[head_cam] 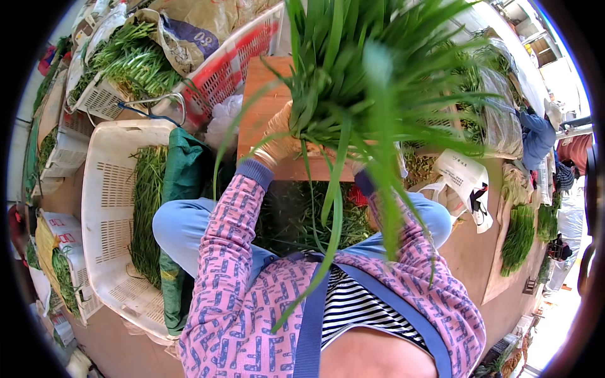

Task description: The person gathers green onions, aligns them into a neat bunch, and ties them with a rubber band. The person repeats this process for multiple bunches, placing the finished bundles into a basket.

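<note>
A large bunch of long green leaves, likely garlic chives [331, 94], is held up before me over a wooden board [257, 80]. My left hand [278, 137], in a pale glove, grips the bunch from its left side. Behind the drooping leaves, my right hand [360, 163] is mostly hidden at the bunch's near end, so its grasp cannot be made out. Some leaves hang down in front of my right sleeve and look blurred. More loose greens [302, 212] lie between my knees, below the board.
At my left stands a white plastic crate [106, 198] with chives [149, 212] and a green cloth [182, 160]. A red-and-white crate [222, 66] sits beyond it. To the right are a white bag [461, 184], chives on a mat [517, 238] and a person in blue [539, 134].
</note>
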`<state>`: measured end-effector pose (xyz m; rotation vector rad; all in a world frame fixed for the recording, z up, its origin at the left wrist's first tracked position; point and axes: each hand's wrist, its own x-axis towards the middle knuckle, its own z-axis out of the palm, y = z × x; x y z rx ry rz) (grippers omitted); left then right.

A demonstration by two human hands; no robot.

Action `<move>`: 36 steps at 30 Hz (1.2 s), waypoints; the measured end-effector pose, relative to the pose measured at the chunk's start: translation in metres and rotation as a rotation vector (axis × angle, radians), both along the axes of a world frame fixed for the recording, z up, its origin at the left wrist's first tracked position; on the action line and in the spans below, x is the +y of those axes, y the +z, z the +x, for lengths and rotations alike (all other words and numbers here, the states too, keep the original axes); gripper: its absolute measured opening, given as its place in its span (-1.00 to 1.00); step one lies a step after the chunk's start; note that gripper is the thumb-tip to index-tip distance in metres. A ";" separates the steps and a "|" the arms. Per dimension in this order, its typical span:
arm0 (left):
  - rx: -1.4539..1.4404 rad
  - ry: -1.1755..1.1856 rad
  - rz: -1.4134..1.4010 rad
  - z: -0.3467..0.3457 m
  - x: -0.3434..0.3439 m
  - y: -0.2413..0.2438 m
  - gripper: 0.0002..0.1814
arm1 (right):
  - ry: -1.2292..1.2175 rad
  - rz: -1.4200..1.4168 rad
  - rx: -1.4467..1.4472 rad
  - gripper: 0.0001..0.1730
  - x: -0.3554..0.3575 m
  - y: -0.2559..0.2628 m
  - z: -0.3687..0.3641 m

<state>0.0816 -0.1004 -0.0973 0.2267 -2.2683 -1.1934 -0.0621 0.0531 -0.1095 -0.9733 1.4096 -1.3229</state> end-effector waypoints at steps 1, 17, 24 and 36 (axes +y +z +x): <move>-0.019 0.010 -0.028 0.001 -0.001 -0.007 -0.02 | 0.003 0.031 -0.038 -0.65 -0.004 0.001 -0.001; -1.241 -0.377 0.710 -0.021 -0.087 0.018 -0.21 | 0.114 0.524 0.204 -0.59 -0.008 -0.008 0.033; -1.132 0.189 -0.296 0.021 -0.073 0.073 0.22 | 0.044 0.379 0.212 -0.78 -0.034 0.002 0.036; -1.330 0.517 -0.493 0.002 -0.025 0.025 0.44 | 0.152 0.251 0.940 -0.71 -0.097 0.052 0.054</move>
